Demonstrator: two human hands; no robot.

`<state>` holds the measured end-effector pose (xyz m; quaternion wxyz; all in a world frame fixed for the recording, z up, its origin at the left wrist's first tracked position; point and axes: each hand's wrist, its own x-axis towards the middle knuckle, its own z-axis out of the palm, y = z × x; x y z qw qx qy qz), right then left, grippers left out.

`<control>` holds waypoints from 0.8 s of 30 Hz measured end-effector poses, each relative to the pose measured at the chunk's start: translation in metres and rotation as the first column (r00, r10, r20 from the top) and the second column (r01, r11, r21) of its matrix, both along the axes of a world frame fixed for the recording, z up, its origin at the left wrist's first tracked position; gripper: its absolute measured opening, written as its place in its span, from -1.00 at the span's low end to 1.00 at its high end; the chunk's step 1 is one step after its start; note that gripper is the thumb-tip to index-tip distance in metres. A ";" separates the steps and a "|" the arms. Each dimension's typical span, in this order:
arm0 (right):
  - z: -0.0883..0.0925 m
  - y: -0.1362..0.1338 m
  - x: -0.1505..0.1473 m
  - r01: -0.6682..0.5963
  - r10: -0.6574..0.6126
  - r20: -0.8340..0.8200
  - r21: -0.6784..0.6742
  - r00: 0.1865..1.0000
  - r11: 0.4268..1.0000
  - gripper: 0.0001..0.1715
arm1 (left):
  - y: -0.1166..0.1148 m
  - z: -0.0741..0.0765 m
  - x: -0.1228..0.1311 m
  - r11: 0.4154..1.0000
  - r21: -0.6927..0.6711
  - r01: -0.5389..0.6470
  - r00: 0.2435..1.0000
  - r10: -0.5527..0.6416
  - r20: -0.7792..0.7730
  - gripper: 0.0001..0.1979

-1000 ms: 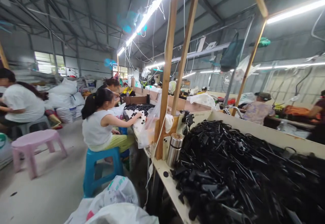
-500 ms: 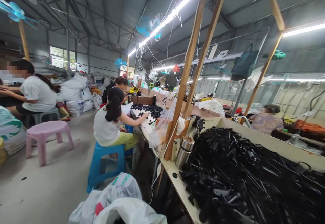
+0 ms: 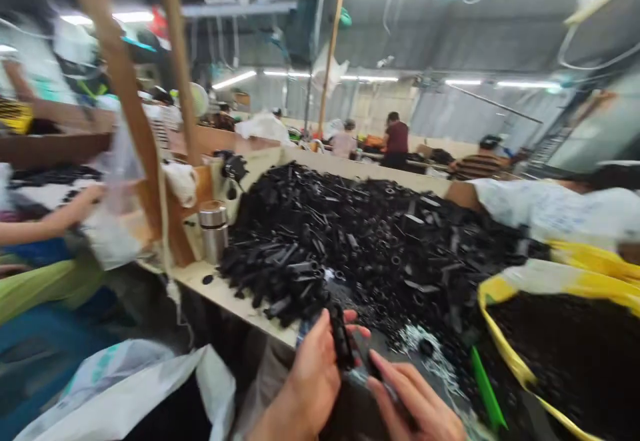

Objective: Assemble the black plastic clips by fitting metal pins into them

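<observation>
Low in the middle of the head view, my left hand (image 3: 313, 378) grips a long black plastic part (image 3: 341, 340), thumb on one side and fingers behind it. Close by on the right, my right hand (image 3: 417, 401) has its thumb and fingers pinched round a small dark piece (image 3: 374, 366), blurred and partly hidden. Both hands are over the near edge of the worktable (image 3: 255, 318). Just beyond them lies a large heap of black plastic parts (image 3: 320, 228), some tube-shaped. Pale bluish small pieces (image 3: 430, 348) lie scattered right of my hands.
A steel flask (image 3: 213, 231) stands at the table's left end, beside wooden posts (image 3: 135, 128). On the right is a yellow-rimmed bag (image 3: 505, 354) of small black pieces, with a green strip (image 3: 487, 388) near it. A white sack (image 3: 215, 374) sits lower left. A co-worker's arm (image 3: 50, 224) reaches in at left.
The view has swung right and down, from the aisle and seated co-workers to the heap of black parts. Both my hands, holding pieces, have come into view.
</observation>
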<state>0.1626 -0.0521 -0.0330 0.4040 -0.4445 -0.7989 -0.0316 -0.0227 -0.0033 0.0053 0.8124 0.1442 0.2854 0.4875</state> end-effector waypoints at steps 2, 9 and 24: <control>0.004 0.005 -0.015 -0.028 0.030 -0.092 0.031 0.995 0.999 -0.56 | 0.003 0.005 0.002 1.000 -0.028 0.000 1.000 -0.001 -0.002 -0.54; -0.003 0.025 -0.036 0.078 -0.053 -0.189 0.128 0.981 0.989 -0.71 | 0.014 0.004 0.014 0.996 -0.091 0.006 1.000 -0.004 0.021 -0.55; -0.029 0.026 -0.027 0.149 -0.143 -0.154 0.032 0.978 0.988 -0.56 | 0.017 -0.031 0.039 0.982 0.186 0.027 0.964 0.023 -0.265 -0.56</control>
